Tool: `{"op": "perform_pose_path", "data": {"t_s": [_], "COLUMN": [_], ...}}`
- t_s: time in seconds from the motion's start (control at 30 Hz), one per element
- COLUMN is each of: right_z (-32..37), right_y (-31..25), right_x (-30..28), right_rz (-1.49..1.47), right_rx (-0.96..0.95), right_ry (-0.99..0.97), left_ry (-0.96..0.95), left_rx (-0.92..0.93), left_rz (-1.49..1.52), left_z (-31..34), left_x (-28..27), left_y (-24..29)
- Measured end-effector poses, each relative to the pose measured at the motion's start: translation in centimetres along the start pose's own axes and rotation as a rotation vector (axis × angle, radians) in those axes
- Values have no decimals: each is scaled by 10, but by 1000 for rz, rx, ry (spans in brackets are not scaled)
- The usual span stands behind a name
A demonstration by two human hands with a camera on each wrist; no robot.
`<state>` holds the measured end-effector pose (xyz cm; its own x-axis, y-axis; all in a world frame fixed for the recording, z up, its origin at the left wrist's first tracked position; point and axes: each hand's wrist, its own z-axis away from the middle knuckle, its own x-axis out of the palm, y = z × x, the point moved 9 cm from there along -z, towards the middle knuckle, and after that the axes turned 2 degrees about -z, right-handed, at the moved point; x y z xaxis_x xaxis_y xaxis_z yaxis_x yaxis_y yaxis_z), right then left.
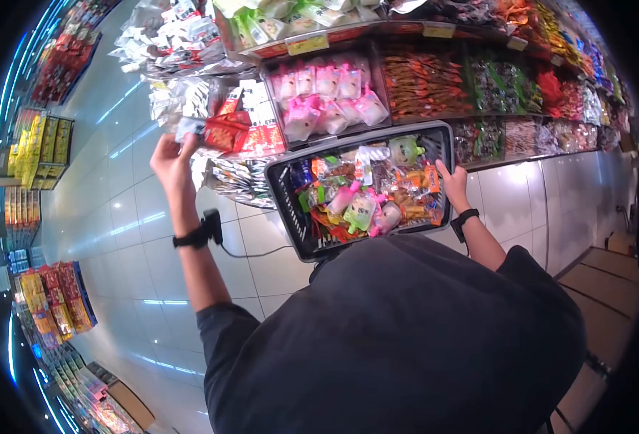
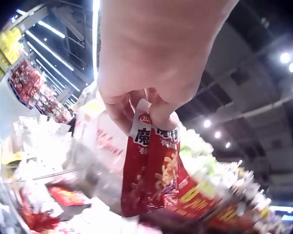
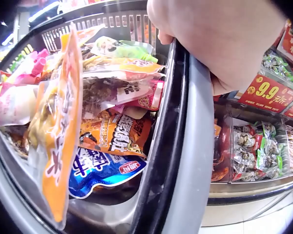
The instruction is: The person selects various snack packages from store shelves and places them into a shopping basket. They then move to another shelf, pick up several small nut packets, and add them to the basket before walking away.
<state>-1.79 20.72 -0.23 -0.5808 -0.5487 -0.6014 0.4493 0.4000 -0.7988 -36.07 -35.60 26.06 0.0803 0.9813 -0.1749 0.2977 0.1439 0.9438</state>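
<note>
My left hand (image 1: 172,158) is raised over the snack bins and pinches red snack packets (image 2: 156,161) by their white top ends, so they hang below the fingers. At the right, my right hand (image 1: 452,181) grips the rim of a dark shopping basket (image 1: 282,217). Many bagged snacks lie in the basket, among them a green-and-clear spouted pouch (image 1: 360,211), a blue packet (image 3: 105,170) and an orange packet (image 3: 118,130). In the right wrist view the fingers curl over the grey rim, partly hidden by it.
A bin of pink-capped pouches (image 1: 326,108) stands just beyond the basket, with white-and-red packets (image 1: 261,137) left of it. Further bins of orange-wrapped snacks (image 1: 424,79) run to the right. Tiled floor (image 1: 128,239) stretches left, past display stacks (image 1: 55,296).
</note>
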Motion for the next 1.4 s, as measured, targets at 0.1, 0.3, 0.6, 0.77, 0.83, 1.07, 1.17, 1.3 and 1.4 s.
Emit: {"op": "perform_pose_path", "data": {"t_s": [0.1,0.3,0.6,0.77,0.83,1.07,1.17,1.3,1.4], "right_z": [-2,6,1,-3,8,27,26,27,26], "right_y": [3,-7,12,18,-3,-12,-11,-15,-14], "right_x": [-1,-2,2,7,4,1,0,0,0], "right_rz": [60,-74,-68,-86,-209,-135,-133,-119,-142], "right_rx": [-36,21,51,26,-51,-10,-6,-26,-44], "right_ry": [26,26,37,-1,17,11,19,36,56], "left_ry": [-84,-299,169,-178,-156,-83,-83,-92,-96], "left_rx": [-62,-127,47,-606,-555,-529,-573,-559,-522], "left_rz": [172,-217,-724,-327,-355,-339,-300,-355,-350], "left_z": [52,167,220,279,295,327,325,326,324], "left_x": [46,181,88,92,91,87,88,85,87], "left_y": [47,-55,-76,-178,-192,-228,-220,-228,-223]}}
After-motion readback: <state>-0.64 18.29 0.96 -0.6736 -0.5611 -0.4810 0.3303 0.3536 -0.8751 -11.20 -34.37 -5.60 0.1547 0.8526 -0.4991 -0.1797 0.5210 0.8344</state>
